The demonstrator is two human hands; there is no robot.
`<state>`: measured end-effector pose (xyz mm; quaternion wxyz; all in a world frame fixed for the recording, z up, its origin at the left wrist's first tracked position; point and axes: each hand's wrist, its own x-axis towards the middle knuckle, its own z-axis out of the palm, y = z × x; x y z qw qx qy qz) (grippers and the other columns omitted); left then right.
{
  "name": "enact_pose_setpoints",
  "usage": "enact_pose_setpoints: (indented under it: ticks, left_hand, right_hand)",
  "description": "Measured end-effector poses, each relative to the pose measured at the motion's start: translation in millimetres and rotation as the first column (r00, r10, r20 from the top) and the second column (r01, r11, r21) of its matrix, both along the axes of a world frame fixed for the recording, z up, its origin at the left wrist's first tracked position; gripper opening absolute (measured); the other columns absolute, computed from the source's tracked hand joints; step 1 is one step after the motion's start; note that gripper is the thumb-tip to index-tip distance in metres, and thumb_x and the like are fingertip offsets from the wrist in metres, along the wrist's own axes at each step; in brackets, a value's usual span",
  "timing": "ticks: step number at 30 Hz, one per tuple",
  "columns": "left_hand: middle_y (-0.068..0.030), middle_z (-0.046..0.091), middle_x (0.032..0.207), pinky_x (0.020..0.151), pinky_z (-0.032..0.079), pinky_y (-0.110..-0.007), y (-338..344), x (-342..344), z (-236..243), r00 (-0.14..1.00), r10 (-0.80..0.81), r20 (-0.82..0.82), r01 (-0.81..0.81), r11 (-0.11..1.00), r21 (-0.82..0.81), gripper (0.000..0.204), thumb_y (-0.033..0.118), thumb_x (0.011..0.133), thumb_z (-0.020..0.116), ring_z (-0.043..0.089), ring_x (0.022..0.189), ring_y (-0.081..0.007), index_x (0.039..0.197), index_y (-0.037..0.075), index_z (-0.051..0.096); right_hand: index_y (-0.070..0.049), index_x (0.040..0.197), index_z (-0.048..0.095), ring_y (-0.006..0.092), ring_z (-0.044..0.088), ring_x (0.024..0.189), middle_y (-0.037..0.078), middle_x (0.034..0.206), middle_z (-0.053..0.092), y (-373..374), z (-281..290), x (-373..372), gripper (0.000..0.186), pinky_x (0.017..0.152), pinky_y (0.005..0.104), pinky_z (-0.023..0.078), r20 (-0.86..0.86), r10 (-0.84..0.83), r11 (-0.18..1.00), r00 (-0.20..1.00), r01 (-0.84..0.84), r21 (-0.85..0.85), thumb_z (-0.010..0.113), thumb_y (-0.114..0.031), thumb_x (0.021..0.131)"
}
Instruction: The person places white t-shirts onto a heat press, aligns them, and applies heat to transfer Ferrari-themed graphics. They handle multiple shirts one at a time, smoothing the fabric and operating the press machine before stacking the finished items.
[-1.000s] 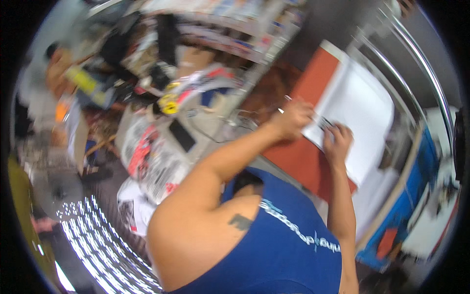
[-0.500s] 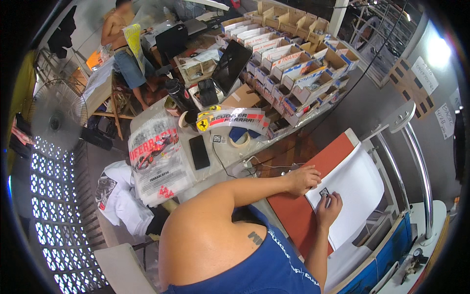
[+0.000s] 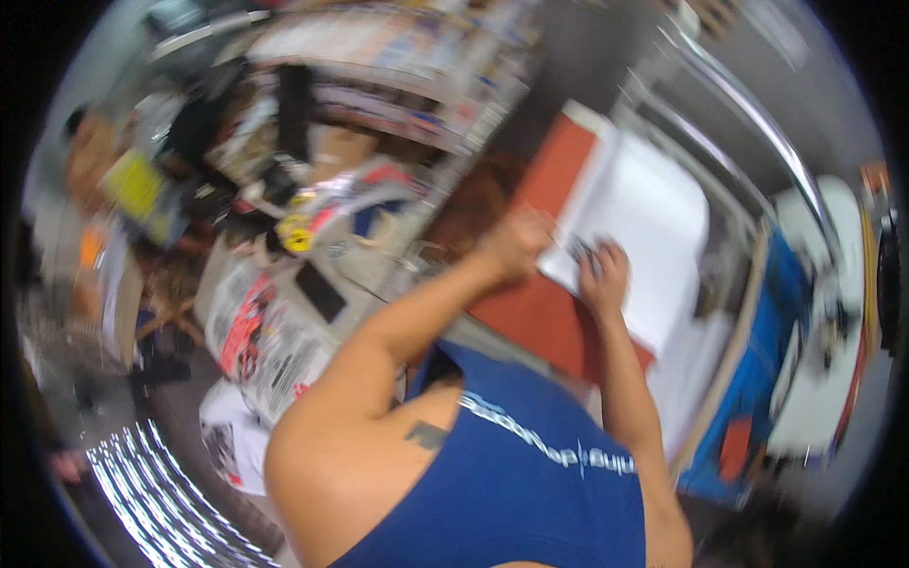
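Observation:
In the blurred head view, my left hand [image 3: 519, 244] is at the left edge of a white sheet [image 3: 653, 218] lying over a red-orange pad [image 3: 530, 312]; its fingers are smeared by motion. My right hand [image 3: 603, 275] rests on the sheet just below and right of it, fingers bent around a small dark piece [image 3: 579, 248] that is too blurred to make out clearly. Both my forearms reach in from below, past my blue top.
A cluttered table with printed sheets [image 3: 251, 336] and a phone [image 3: 320, 291] is left, with boxed stacks [image 3: 388, 57] behind. Another person [image 3: 87, 166] is at far left. Metal bars [image 3: 757, 123] and a blue panel [image 3: 748, 360] flank the pad's right side.
The view has swung and blurred again since the sharper middle frame, shifting the scene across the picture. Both my hands stay over the sheet's left part, with little clear movement relative to it.

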<state>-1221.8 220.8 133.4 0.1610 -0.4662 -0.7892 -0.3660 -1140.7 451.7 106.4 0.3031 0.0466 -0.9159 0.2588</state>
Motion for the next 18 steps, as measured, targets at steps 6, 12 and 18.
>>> enact_pose_setpoints:
  ticks: [6, 12, 18]
  left_hand:
    - [-0.0106, 0.059, 0.138, 0.115, 0.036, -0.057, 8.4, 4.4, 5.8, 0.999, 0.039, 0.003, -0.036, 0.949, -0.312, 0.047, 0.005, 0.088, 0.059, 0.053, 0.131, -0.0326, 0.127, 0.028, 0.074]
    - [-0.0086, 0.06, 0.137, 0.115, 0.036, -0.055, 6.7, 2.8, 5.4, 0.999, 0.035, -0.018, -0.039, 0.946, -0.32, 0.047, 0.003, 0.087, 0.06, 0.053, 0.13, -0.031, 0.124, 0.028, 0.075]
    - [-0.0097, 0.068, 0.122, 0.106, 0.044, -0.048, 5.8, -5.8, 1.5, 0.997, 0.035, 0.074, -0.024, 0.99, -0.137, 0.033, -0.002, 0.082, 0.062, 0.062, 0.117, -0.0317, 0.111, 0.008, 0.075]
  right_hand:
    - [-0.004, 0.095, 0.074, 0.0383, 0.063, 0.117, 0.017, 0.116, 0.071, 1.5, 14.4, 6.4, 0.018, 0.103, 0.0492, 0.048, 0.066, -0.004, 1.0, 0.998, 0.006, -0.025, 0.077, -0.016, 0.083]
    - [-0.003, 0.096, 0.073, 0.0375, 0.063, 0.116, 0.015, 0.115, 0.072, -4.7, 25.8, 0.9, 0.015, 0.103, 0.0488, 0.048, 0.064, -0.009, 0.998, 0.998, 0.012, -0.059, 0.075, -0.014, 0.085]
    - [-0.003, 0.098, 0.074, 0.0363, 0.065, 0.116, 0.014, 0.115, 0.072, -4.9, 20.3, 1.5, 0.016, 0.101, 0.0475, 0.05, 0.062, -0.031, 0.999, 0.998, 0.031, -0.012, 0.076, -0.012, 0.085]
